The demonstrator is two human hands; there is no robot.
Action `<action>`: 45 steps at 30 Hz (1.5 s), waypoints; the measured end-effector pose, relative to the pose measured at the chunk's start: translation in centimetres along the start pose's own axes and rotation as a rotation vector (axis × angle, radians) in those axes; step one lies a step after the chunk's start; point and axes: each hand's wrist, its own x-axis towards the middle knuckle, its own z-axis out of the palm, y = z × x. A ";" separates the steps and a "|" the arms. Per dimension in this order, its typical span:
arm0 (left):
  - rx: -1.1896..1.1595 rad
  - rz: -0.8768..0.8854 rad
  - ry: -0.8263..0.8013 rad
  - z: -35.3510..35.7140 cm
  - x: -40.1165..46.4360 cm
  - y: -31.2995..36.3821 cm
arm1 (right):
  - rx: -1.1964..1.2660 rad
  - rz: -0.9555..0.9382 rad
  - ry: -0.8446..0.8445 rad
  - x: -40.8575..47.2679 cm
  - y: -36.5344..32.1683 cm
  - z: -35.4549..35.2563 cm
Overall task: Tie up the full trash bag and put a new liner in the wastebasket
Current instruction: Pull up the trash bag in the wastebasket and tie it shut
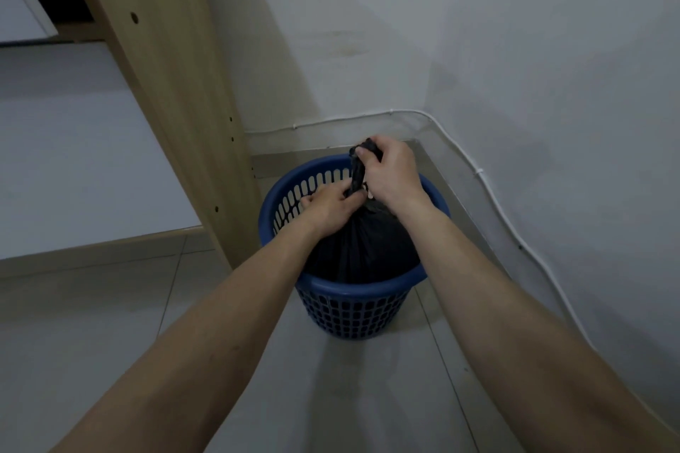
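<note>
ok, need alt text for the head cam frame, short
Two bare hands gather the twisted neck of a black trash bag that sits inside a blue perforated wastebasket: the right hand grips the top of the neck, the left hand pinches it lower down. The basket stands on a tiled floor in a white-walled corner, beside a wooden furniture panel.

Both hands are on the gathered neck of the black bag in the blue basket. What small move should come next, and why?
Probably loop the twisted top over and knot it. The right hand grips the top of the black plastic trash bag, the left hand pinches its neck lower down, and no knot shows. The bag still sits in the blue slotted plastic wastebasket, so lifting comes later.
</note>
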 end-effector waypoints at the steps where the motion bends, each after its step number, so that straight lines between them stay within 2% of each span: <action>1: 0.014 -0.002 -0.004 0.1 -0.1 -0.2 | 0.005 -0.008 0.003 -0.1 -0.2 0.0; 5: 0.022 -0.008 -0.032 0.7 0.0 -0.6 | 0.018 -0.004 0.025 -0.2 -0.3 -0.1; 8: -0.127 0.038 -0.083 1.0 0.3 -1.3 | 0.092 0.092 0.021 0.0 0.1 0.3; 10: -0.147 0.049 -0.118 0.8 0.8 -1.6 | 0.122 0.124 0.009 0.3 0.3 0.4; 15: 0.081 -0.056 -0.125 -0.1 0.7 -0.4 | 0.102 0.077 0.002 0.0 0.1 0.3; 22: 0.123 -0.056 -0.087 1.0 -0.2 0.2 | 0.117 0.028 0.094 -0.9 0.0 0.7; 26: 0.175 -0.067 -0.060 1.2 0.3 -0.6 | 0.067 -0.006 0.047 -0.9 -0.1 1.0; 31: 0.174 -0.024 -0.126 0.6 1.0 -1.0 | 0.169 0.156 0.049 0.3 0.5 1.4; 33: 0.189 0.009 -0.066 0.1 1.0 -0.9 | 0.190 0.165 -0.012 1.1 0.3 0.9; 36: -0.014 0.040 -0.047 -0.3 0.6 -1.4 | 0.249 0.192 -0.119 1.7 0.8 -0.1; 38: -0.079 0.013 -0.013 -0.5 0.4 -1.3 | 0.257 0.253 -0.251 1.7 2.1 -1.1; 40: -0.092 -0.005 0.039 -1.0 0.1 -0.9 | 0.091 0.320 -0.434 1.9 4.0 -2.2; 43: -0.145 -0.097 0.036 -1.6 -0.1 -0.2 | -0.350 0.318 -0.761 1.1 6.0 -2.7; 45: -0.192 -0.165 0.037 -1.9 -0.1 0.0 | -0.490 0.293 -0.879 0.1 6.5 -1.1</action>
